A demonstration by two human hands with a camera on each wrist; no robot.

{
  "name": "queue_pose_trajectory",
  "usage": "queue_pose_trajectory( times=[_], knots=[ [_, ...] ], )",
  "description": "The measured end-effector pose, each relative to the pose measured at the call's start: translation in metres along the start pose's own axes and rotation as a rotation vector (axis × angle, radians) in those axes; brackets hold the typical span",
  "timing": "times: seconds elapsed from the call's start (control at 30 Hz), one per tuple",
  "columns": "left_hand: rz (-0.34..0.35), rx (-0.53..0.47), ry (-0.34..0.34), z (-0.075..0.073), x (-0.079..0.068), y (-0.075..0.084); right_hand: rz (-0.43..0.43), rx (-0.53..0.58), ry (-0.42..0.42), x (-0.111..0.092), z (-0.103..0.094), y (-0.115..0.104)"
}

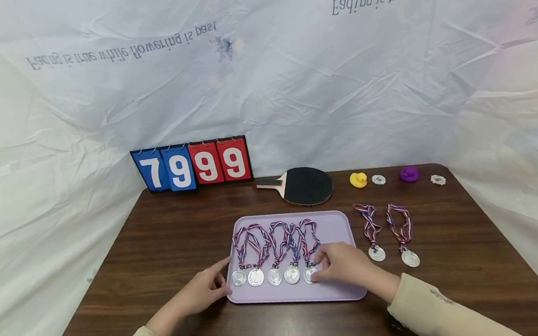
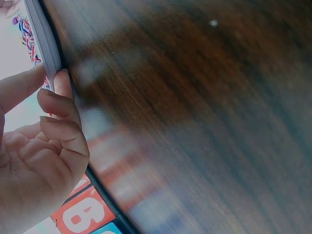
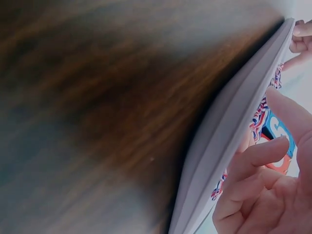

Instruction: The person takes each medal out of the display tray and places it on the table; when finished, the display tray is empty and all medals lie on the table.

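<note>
On a pale purple tray, several silver medals lie in a row, their red, white and blue ribbons stretched toward the far side. My right hand reaches over the tray's right part, curled thumb and forefinger holding the rightmost medal by its edges. In the right wrist view the tray wall hides that medal. At the tray's left edge, my left hand touches the side with forefinger and thumb spread apart; the left wrist view shows its other fingers loosely bent.
Two more medals with ribbons lie right of the tray. Behind it are a black table tennis paddle and a flip scoreboard. A yellow duck, a purple duck and two poker chips line the back right.
</note>
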State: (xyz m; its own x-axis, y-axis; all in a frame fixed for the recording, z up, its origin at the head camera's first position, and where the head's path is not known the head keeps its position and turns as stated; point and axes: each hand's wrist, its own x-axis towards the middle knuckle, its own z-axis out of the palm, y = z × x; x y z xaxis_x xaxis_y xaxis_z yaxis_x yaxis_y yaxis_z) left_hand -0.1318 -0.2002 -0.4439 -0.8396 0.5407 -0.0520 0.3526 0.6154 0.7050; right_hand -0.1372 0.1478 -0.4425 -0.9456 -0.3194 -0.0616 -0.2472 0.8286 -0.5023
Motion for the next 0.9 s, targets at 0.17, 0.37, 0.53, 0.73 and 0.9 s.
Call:
queue_pose_trajectory(
  times=[0.17,0.37,0.53,0.73,0.9],
  knots=[
    [-0.002,0.006,0.001,0.0003,-0.0010,-0.0012,0.006,-0.056,0.019,0.0032,0.0038,-0.0058],
    [0.000,0.008,0.000,0.0005,-0.0010,-0.0016,0.001,-0.050,0.010,0.0037,0.0054,-0.0082],
    [0.005,0.008,0.000,0.0002,-0.0011,-0.0013,0.006,-0.016,-0.008,0.0030,0.0044,-0.0094],
    [0.001,0.007,-0.004,-0.0003,-0.0011,-0.0008,0.011,0.000,-0.008,0.0025,0.0034,-0.0106],
    [0.002,0.013,-0.006,0.0000,-0.0005,-0.0014,-0.008,0.021,-0.010,0.0014,0.0020,-0.0108]
  ],
)
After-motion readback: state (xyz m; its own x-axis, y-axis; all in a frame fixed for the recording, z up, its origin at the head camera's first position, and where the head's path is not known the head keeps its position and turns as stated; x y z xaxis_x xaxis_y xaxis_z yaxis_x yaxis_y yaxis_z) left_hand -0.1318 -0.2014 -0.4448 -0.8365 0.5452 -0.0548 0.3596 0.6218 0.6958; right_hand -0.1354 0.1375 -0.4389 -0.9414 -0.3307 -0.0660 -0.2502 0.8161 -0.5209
